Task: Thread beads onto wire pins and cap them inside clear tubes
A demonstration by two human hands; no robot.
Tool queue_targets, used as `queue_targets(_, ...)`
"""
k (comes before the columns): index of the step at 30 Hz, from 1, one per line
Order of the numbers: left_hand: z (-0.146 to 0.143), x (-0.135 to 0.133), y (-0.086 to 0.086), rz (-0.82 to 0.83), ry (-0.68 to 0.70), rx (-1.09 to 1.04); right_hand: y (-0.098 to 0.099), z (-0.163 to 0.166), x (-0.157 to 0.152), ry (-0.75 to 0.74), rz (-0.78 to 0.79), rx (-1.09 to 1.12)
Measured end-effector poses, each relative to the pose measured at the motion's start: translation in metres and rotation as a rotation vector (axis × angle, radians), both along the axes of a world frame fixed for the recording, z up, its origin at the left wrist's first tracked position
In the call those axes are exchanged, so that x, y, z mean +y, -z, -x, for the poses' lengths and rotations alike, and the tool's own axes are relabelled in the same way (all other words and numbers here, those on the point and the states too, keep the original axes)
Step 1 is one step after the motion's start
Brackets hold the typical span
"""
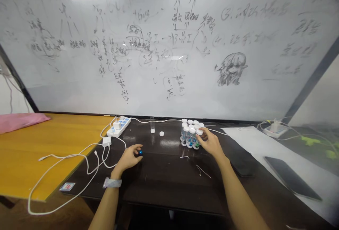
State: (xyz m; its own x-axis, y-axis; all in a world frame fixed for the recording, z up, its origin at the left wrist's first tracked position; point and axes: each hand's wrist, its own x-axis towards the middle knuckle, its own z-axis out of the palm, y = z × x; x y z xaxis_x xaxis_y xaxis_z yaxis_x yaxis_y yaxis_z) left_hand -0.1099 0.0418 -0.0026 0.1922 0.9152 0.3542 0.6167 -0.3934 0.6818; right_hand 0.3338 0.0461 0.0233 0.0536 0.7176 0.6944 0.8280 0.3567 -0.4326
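Observation:
At the left of the dark table, my left hand (pixel 129 157) has its thumb and fingers curled round a small shiny blue bead (pixel 140 152). My right hand (pixel 211 142) grips the white-capped clear vial (pixel 199 131) at the near right corner of a cluster. Several more capped vials (pixel 186 136) stand upright in that group, with blue, dark and green contents low inside. Between the hands, farther back, an uncapped clear tube (pixel 152 124) stands upright. A loose white cap (pixel 161 134) lies beside it.
A power strip (pixel 119 127) with white cables (pixel 88 157) lies at the left. Thin bent white wires (pixel 203 171) rest at front centre. To the right are a black phone (pixel 292 177), a dark flat object (pixel 242 163) and white paper (pixel 254 141). A whiteboard (pixel 159 95) stands behind.

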Motion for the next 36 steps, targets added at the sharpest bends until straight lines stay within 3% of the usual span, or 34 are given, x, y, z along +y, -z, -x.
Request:
queue_targets(5,-0.005,-0.002,0.0,0.008,0.003,0.003,0.007,-0.003,0.006,0.001,0.046,-0.015)
queue_targets(10,-0.01,-0.006,-0.008,0.053,-0.005,-0.097,0.003,0.001,0.002,-0.022,-0.022,-0.019)
queue_targets(16,-0.027,-0.015,-0.024,0.207,0.111,-0.487,-0.018,0.012,-0.017,-0.033,-0.118,0.099)
queue_targets(18,-0.03,-0.019,-0.031,0.26,0.128,-0.506,-0.022,0.012,-0.029,-0.105,-0.013,0.096)
queue_targets(22,-0.035,-0.029,-0.041,0.439,0.234,-0.449,-0.014,0.007,-0.056,-0.358,0.479,-0.101)
queue_targets(25,-0.047,-0.033,-0.042,0.444,0.25,-0.618,-0.001,0.004,-0.07,-0.366,0.768,-0.155)
queue_targets(27,-0.059,-0.033,-0.039,0.428,0.229,-0.734,0.007,0.006,-0.075,-0.322,0.839,-0.176)
queue_targets(32,-0.081,-0.035,-0.034,0.403,0.186,-0.837,0.019,0.019,-0.075,-0.155,0.777,-0.295)
queue_targets(34,-0.086,-0.038,-0.034,0.421,0.209,-0.816,0.017,0.029,-0.071,-0.221,0.668,-0.253)
queue_targets(36,-0.089,-0.042,-0.034,0.43,0.231,-0.783,0.011,0.044,-0.063,-0.385,0.544,-0.114)
